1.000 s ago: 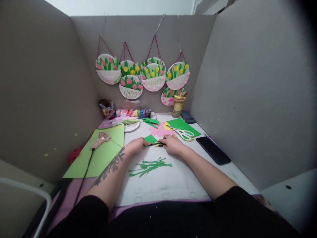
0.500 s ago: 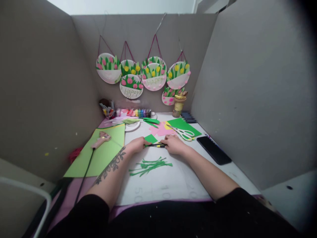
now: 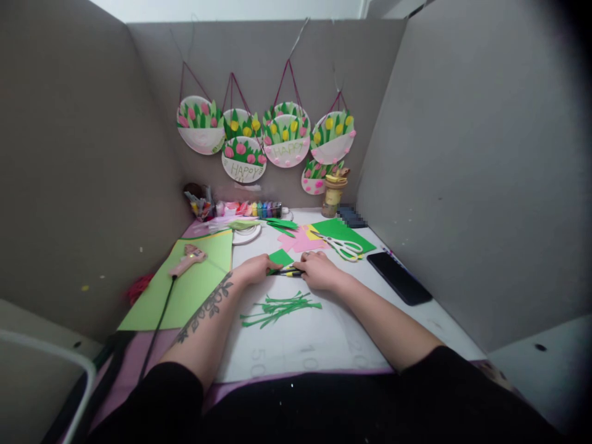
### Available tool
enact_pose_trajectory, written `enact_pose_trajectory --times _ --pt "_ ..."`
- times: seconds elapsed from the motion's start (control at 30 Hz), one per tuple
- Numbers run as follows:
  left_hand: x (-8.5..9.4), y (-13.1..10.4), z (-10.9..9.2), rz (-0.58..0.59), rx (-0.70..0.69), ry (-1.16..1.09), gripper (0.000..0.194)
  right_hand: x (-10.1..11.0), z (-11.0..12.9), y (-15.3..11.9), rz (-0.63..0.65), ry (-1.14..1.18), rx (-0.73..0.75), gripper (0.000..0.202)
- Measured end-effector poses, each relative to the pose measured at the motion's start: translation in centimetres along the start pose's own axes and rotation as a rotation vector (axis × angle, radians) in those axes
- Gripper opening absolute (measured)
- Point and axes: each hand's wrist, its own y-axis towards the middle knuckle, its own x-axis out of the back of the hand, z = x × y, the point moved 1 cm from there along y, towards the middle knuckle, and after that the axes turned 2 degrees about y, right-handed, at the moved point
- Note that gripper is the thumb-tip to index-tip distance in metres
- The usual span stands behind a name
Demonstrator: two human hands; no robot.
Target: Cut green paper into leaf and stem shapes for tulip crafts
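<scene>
A small piece of green paper lies under the fingertips of my left hand, which pinches it at its near left edge. Along the near edge of this paper is a slim black-and-yellow tool, perhaps a craft knife; its exact kind is hard to make out. My right hand has its fingers closed around the right end of it. Just in front of both hands, a loose pile of thin green paper strips rests on the white work surface.
White-handled scissors lie over green sheets and pink paper. A black phone is at the right. At the left, a pink glue gun rests on light green sheets. Decorated paper plates hang at the back.
My right hand has shifted slightly left, nearer my left hand, and the black-and-yellow tool has moved a little toward me. The strips have stayed in place.
</scene>
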Motion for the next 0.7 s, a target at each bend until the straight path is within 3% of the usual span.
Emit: enact_pose_trajectory --times 0.23,0.4,0.47,0.57,0.63,0.7 --pt "-0.1 0.1 0.4 -0.023 0.032 -0.127 0.05 -0.1 1.1 0.2 0.006 0.032 0.045 0.04" --pt "-0.2 0.2 1.3 -0.072 0.068 -0.203 0.044 -0.1 -1.5 0.1 -0.07 0.204 0.099 0.043" --pt "-0.2 0.3 1.2 -0.124 0.15 -0.191 0.043 -0.1 -3.4 0.2 -0.174 0.263 0.02 0.045" --pt "-0.1 0.3 0.2 -0.17 0.251 -0.112 0.032 -0.7 -5.8 0.4 -0.313 0.232 -0.262 0.045" --pt "-0.1 0.1 -1.0 -0.14 0.274 -0.039 0.028 -1.4 -6.7 0.8 -0.306 0.178 -0.379 0.045" --pt "0.0 -0.2 -2.1 -0.142 0.31 0.047 0.03 -2.1 -6.8 1.1 -0.251 0.136 -0.407 0.045"
